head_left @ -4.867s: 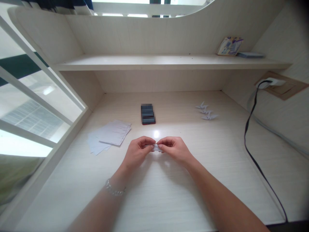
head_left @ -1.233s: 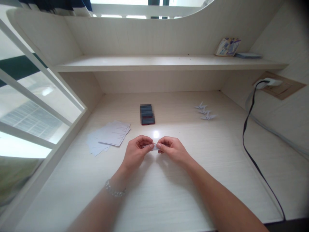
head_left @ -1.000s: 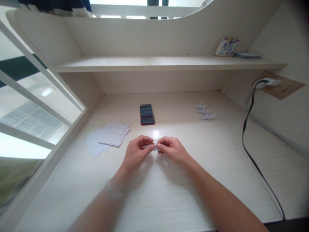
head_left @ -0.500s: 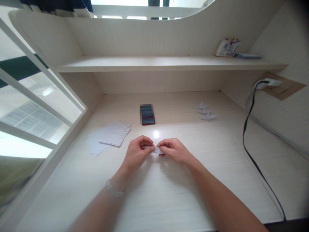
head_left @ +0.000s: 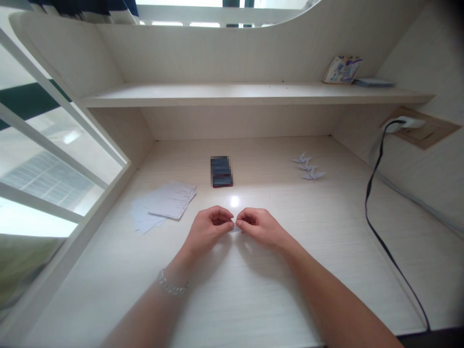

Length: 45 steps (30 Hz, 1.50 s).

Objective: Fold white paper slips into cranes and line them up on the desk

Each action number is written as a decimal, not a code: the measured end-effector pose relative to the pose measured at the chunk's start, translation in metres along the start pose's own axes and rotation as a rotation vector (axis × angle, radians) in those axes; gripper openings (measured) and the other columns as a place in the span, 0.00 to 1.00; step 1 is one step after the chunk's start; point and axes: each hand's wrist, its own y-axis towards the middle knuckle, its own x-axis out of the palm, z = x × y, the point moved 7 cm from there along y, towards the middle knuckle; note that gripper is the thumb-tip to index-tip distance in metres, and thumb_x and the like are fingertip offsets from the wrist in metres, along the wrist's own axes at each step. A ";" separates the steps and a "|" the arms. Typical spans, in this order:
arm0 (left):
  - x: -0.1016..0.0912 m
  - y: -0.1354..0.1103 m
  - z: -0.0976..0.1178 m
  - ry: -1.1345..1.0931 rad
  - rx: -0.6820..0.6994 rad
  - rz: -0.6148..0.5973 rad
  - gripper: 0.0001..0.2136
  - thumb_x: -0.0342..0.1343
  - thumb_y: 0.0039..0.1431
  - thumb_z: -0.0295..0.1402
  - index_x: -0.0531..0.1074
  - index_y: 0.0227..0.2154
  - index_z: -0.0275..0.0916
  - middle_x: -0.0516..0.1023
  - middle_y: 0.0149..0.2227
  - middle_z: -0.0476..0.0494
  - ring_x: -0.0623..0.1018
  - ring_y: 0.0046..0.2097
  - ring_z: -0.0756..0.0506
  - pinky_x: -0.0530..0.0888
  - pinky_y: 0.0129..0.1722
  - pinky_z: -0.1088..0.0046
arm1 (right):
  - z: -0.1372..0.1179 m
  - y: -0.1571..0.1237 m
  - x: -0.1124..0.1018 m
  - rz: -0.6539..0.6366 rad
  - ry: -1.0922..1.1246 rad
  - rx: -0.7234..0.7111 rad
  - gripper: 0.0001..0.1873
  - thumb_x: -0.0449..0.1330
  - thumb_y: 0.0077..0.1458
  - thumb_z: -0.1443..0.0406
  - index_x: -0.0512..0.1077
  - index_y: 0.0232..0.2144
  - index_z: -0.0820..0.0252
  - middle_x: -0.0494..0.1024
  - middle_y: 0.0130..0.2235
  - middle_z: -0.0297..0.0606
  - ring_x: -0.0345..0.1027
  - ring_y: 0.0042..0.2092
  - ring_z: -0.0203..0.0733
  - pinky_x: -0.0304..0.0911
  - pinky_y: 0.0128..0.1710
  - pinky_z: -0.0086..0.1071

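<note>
A small folded piece of white paper (head_left: 235, 229) shows between my fingertips, low over the desk; most of it is hidden by the fingers. My left hand (head_left: 213, 226), with a clear bead bracelet (head_left: 172, 285) at the wrist, pinches the paper's left side. On the other side my right hand (head_left: 259, 226) pinches it between thumb and fingers. The two thumb tips almost meet. Beyond the hands lies a dark phone (head_left: 222, 172), its screen blurred out. Three folded paper cranes (head_left: 309, 167) sit at the back right.
Loose white paper sheets (head_left: 170, 200) lie overlapping on the left of the desk (head_left: 232, 299). A black cable (head_left: 373, 220) runs from the wall socket (head_left: 422, 128) down the right side. Above, a shelf (head_left: 224, 94) carries a small colourful box (head_left: 342, 70) and a flat item (head_left: 373, 83).
My hands have drawn slightly closer together, the thumbs nearly touching, and less of the folded paper shows between them. The other things lie as before.
</note>
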 end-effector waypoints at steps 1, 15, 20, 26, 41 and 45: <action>0.000 0.000 -0.001 -0.014 -0.013 -0.010 0.06 0.60 0.47 0.30 0.74 0.30 0.37 0.78 0.30 0.44 0.76 0.33 0.48 0.72 0.34 0.73 | 0.001 0.000 0.000 -0.011 0.012 0.003 0.07 0.54 0.51 0.66 0.71 0.26 0.61 0.72 0.26 0.33 0.62 0.28 0.34 0.56 0.27 0.27; -0.003 0.001 0.000 -0.080 -0.019 -0.005 0.10 0.57 0.48 0.26 0.73 0.36 0.37 0.79 0.36 0.41 0.78 0.39 0.45 0.73 0.39 0.70 | 0.009 0.002 -0.004 0.004 0.160 0.045 0.08 0.54 0.52 0.65 0.72 0.26 0.61 0.72 0.25 0.34 0.65 0.28 0.35 0.59 0.28 0.28; -0.006 0.001 0.001 -0.071 0.019 0.063 0.07 0.59 0.48 0.30 0.74 0.32 0.36 0.79 0.34 0.42 0.77 0.36 0.46 0.73 0.38 0.71 | 0.015 0.003 0.002 -0.057 0.403 0.124 0.08 0.56 0.51 0.64 0.73 0.29 0.63 0.73 0.29 0.37 0.70 0.31 0.38 0.65 0.33 0.32; -0.008 0.002 0.000 -0.038 0.004 0.060 0.07 0.59 0.48 0.29 0.75 0.32 0.36 0.79 0.33 0.42 0.78 0.35 0.46 0.74 0.38 0.70 | 0.020 0.002 0.004 -0.106 0.472 0.201 0.08 0.56 0.50 0.66 0.74 0.31 0.63 0.75 0.33 0.39 0.71 0.34 0.39 0.66 0.37 0.32; 0.001 0.001 0.000 -0.245 -0.047 0.064 0.19 0.63 0.45 0.31 0.69 0.42 0.35 0.77 0.29 0.45 0.76 0.32 0.47 0.72 0.32 0.73 | 0.018 0.006 0.001 0.125 0.421 0.101 0.12 0.56 0.53 0.58 0.70 0.28 0.63 0.72 0.25 0.36 0.66 0.27 0.35 0.61 0.29 0.29; 0.000 0.001 0.000 -0.293 -0.019 0.156 0.21 0.62 0.46 0.31 0.65 0.45 0.37 0.76 0.27 0.49 0.76 0.32 0.49 0.72 0.36 0.72 | 0.020 0.006 0.004 0.154 0.465 0.108 0.14 0.56 0.52 0.57 0.71 0.29 0.64 0.74 0.27 0.37 0.67 0.29 0.36 0.62 0.30 0.29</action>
